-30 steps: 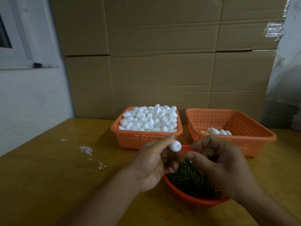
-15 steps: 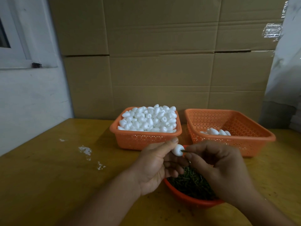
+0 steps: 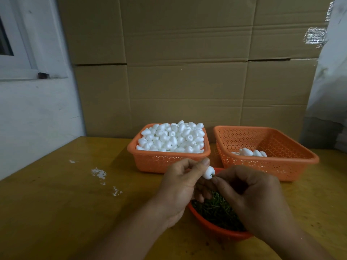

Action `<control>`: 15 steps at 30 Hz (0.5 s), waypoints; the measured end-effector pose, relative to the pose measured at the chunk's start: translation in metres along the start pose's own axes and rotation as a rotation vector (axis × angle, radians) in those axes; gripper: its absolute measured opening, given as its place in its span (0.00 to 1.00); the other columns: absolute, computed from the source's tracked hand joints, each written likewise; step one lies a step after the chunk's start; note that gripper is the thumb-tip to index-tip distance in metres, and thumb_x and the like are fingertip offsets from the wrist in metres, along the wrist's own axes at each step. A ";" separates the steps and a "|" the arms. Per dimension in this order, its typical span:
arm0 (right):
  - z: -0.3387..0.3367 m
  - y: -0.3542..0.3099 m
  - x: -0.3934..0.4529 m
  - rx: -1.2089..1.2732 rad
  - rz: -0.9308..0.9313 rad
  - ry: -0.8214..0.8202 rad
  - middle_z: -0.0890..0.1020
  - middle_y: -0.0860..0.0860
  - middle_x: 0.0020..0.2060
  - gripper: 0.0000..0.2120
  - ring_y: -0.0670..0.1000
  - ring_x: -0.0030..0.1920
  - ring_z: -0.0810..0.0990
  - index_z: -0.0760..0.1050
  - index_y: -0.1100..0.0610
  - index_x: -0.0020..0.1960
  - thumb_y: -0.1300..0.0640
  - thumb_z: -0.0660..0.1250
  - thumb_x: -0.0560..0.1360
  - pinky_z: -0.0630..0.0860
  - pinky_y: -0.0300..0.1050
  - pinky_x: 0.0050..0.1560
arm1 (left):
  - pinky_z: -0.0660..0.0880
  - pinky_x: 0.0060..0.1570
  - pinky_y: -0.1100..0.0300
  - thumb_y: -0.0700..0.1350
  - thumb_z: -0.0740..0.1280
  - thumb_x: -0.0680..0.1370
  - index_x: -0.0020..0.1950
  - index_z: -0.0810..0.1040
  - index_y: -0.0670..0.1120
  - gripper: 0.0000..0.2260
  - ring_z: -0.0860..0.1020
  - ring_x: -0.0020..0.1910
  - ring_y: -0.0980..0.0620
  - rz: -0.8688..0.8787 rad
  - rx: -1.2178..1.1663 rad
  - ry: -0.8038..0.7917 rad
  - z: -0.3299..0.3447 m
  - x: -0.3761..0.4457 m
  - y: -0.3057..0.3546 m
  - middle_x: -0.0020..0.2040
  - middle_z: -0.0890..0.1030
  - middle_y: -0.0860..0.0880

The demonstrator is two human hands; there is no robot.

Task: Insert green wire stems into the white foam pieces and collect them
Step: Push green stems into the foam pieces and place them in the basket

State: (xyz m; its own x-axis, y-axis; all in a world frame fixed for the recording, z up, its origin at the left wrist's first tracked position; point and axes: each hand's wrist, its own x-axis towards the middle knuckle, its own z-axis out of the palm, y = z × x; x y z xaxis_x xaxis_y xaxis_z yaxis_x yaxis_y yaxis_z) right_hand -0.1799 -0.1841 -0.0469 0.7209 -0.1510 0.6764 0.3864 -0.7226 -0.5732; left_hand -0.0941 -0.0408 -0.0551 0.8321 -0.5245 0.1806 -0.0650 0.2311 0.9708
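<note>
Stacked brown cardboard cartons back a yellow wooden table; white wall and window frame stand at the left.

Containers, 3 in all:
- Orange perforated plastic basket, left, at the table's far edge: heaped with plain white egg-shaped foam pieces, too many to count.
- Orange perforated plastic basket, right, just beside the first: finished white foam pieces, about four visible, the rest of its floor hidden by its near wall.
- Round red plastic bowl, near edge of the table, under the hands: a mass of short green wire stems, uncountable.

Item in hand, 1: single white foam piece, pinched between thumb and fingers of the left hand, held above the bowl. The right hand has its fingertips closed together on a green stem at the piece's end; only a dark speck of stem shows.

Progress, as judged: early. One insertion is under way, a handful of pieces collected, and the supply basket is nearly full.

White crumbs lie scattered on the table's left part.
</note>
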 end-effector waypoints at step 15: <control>0.004 0.004 0.000 0.027 0.069 0.014 0.84 0.39 0.31 0.05 0.41 0.33 0.83 0.84 0.46 0.38 0.55 0.76 0.71 0.76 0.34 0.33 | 0.74 0.30 0.59 0.58 0.73 0.73 0.48 0.79 0.44 0.18 0.78 0.30 0.46 0.227 0.192 0.038 -0.002 0.002 -0.005 0.36 0.83 0.41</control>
State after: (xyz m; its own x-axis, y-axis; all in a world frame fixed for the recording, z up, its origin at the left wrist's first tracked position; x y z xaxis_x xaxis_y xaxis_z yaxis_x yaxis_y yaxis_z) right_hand -0.1762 -0.1841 -0.0512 0.7383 -0.2098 0.6410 0.3516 -0.6913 -0.6312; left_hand -0.0909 -0.0412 -0.0599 0.8043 -0.4451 0.3937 -0.3514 0.1780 0.9191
